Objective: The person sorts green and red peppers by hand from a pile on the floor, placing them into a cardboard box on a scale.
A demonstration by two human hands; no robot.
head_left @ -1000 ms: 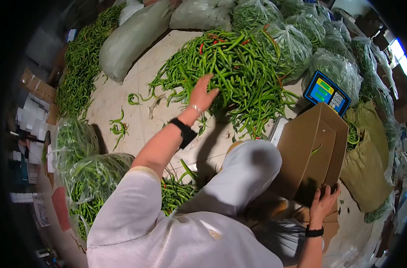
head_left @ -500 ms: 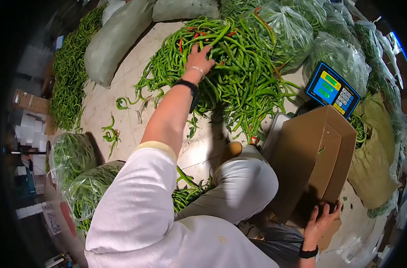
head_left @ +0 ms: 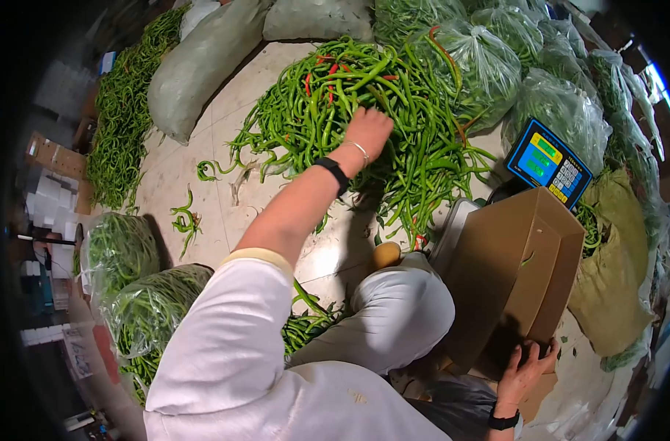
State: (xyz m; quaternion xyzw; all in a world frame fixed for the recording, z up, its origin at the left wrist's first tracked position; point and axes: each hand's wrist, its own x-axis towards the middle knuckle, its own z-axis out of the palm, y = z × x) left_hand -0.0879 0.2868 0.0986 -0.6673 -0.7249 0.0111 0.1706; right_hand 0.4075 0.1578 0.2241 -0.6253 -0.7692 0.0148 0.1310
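Observation:
A large heap of long green chili peppers, with a few red ones among them, lies on the tiled floor in front of me. My left hand is on the heap, fingers curled down into the peppers; whatever is under the fingers is hidden. At the lower right, an open cardboard box stands tilted, with a single green pepper against its inside. My right hand grips the near edge of this box.
A digital scale display stands behind the box. Plastic bags of peppers line the back right, and stuffed sacks lie at the back left. More bagged peppers sit at left. Stray peppers dot the floor.
My left hand has moved right and nearer to me across the heap, and its spread fingers have curled in. My right hand stays at the box.

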